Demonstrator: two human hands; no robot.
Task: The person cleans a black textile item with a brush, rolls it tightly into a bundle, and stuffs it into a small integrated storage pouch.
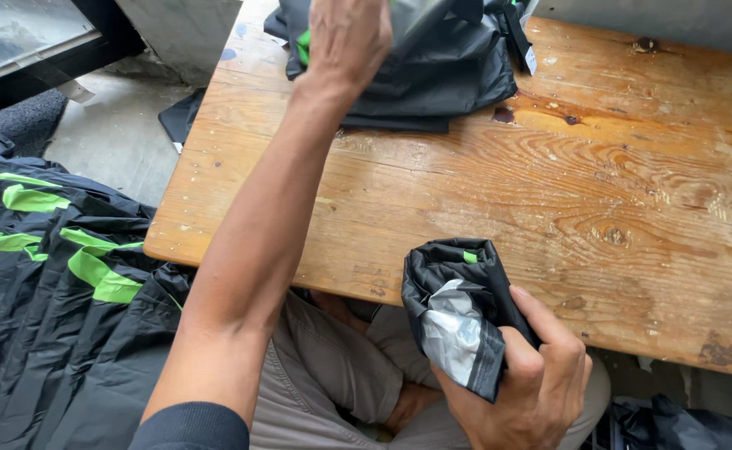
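Note:
My right hand point(532, 379) grips a rolled-up black fabric bundle point(459, 304) with a grey lining and a bit of green trim, held over the near edge of the wooden table point(549, 192). My left hand point(347, 37) reaches across to the far side of the table and rests on a flat stack of folded black fabric items point(432, 71) with green trim. Whether its fingers grip the stack is hidden by the top edge of the view.
A large heap of black fabric with bright green stripes point(49, 275) lies on the floor to the left. Beyond the table's far left corner are a concrete block point(178, 33) and a dark-framed glass panel point(24, 33). More black fabric point(682, 421) shows at the lower right.

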